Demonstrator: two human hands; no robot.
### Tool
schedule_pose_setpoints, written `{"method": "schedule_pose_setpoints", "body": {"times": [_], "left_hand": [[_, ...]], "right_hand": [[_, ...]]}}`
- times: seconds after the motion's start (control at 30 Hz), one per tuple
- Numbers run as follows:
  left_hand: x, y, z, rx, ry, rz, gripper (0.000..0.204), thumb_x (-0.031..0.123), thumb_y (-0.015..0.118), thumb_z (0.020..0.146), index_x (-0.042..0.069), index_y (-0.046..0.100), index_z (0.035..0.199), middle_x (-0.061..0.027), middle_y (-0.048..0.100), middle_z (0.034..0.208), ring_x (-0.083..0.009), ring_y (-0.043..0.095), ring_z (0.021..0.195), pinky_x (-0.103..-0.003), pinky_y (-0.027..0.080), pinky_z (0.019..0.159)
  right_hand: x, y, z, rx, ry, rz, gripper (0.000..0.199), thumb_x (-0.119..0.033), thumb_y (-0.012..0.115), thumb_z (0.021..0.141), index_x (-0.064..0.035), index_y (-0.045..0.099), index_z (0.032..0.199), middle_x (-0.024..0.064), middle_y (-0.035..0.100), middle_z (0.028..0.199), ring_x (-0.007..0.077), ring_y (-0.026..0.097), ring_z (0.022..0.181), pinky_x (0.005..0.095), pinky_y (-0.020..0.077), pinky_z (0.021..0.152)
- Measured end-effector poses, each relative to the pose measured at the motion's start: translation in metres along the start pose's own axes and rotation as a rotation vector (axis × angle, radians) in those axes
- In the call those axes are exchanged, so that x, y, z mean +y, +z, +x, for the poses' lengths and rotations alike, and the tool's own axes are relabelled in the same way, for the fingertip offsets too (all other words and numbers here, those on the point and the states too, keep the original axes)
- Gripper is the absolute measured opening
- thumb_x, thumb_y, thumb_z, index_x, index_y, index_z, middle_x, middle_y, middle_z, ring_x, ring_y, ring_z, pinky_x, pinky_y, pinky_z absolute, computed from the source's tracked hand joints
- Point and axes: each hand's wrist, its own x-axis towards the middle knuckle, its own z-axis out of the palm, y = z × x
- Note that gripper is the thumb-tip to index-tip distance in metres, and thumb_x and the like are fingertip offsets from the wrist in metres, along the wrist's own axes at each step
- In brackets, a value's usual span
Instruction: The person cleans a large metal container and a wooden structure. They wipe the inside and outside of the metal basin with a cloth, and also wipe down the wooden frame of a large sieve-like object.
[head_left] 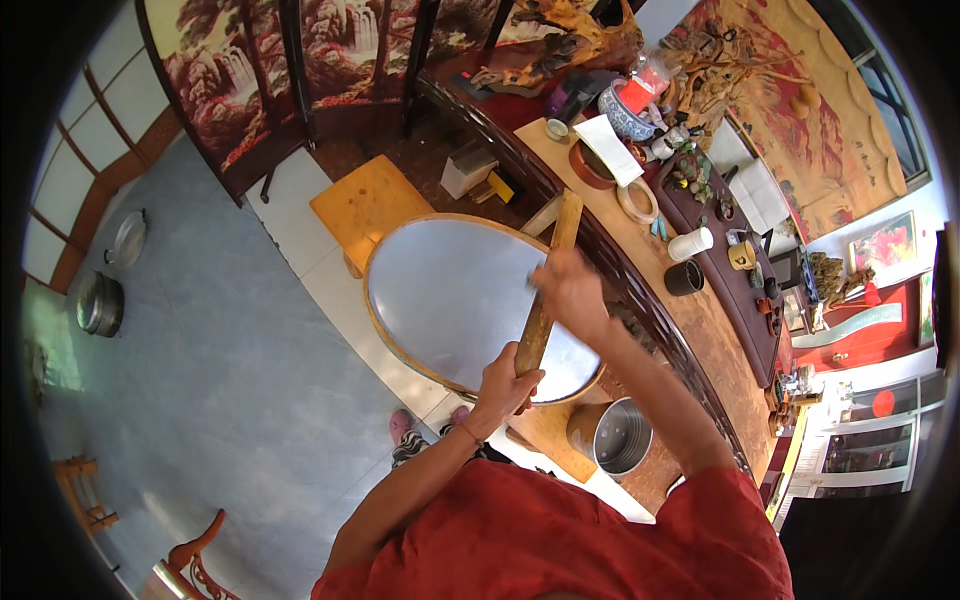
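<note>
A long wooden stick [552, 272] lies slanted across a large round tray [400, 340] with a wooden rim and a pale grey sheet inside. My left hand [503, 385] grips the stick's near end by the tray's near rim. Further up, my right hand [568, 290] is closed around the stick's middle over the tray's right side. The far end of the stick [569, 205] pokes past the tray's far rim. The tray rests on a yellow wooden stool [365, 200] and another wooden piece [550, 440].
A metal bucket [620, 435] stands on the floor to the right of the tray. Along the right runs a long wooden table [700, 330] crowded with cups, bowls and a blue-white pot [625, 115]. A painted folding screen [260, 60] stands behind. Metal pots [100, 300] sit far left.
</note>
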Motion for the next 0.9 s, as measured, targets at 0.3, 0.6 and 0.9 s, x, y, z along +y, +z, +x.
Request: {"method": "schedule_pose_setpoints", "body": {"times": [0.3,0.6,0.9], "left_hand": [[-0.016,-0.013,0.005,0.044,0.03,-0.053,0.026,0.007,0.065,0.08,0.0,0.046,0.097,-0.0067,0.056,0.061,-0.0123,0.053,0.043,-0.028,0.044,0.037],[-0.018,-0.023,-0.017,-0.178,0.046,0.003,0.032,0.011,0.068,0.081,0.0,0.048,0.103,-0.0038,0.056,0.074,-0.0091,0.056,0.057,-0.025,0.048,0.05],[-0.018,-0.013,-0.013,-0.111,0.06,0.051,0.03,0.004,0.065,0.08,-0.001,0.048,0.105,-0.0036,0.054,0.069,-0.0103,0.053,0.051,-0.026,0.045,0.046]], "right_hand": [[-0.067,-0.018,-0.037,-0.038,0.064,0.362,0.024,-0.001,0.064,0.061,-0.0112,0.063,0.083,0.0085,0.051,0.088,0.0286,0.057,0.084,0.036,0.0508,0.065],[0.017,0.015,-0.015,0.207,0.344,0.32,0.029,-0.002,0.071,0.065,-0.0094,0.064,0.092,0.0116,0.054,0.094,0.0327,0.054,0.088,0.0403,0.0479,0.069],[-0.029,-0.001,-0.036,0.161,0.192,0.222,0.021,0.0,0.063,0.065,-0.0097,0.064,0.083,0.0112,0.054,0.093,0.0299,0.056,0.082,0.0362,0.0495,0.064]]}}
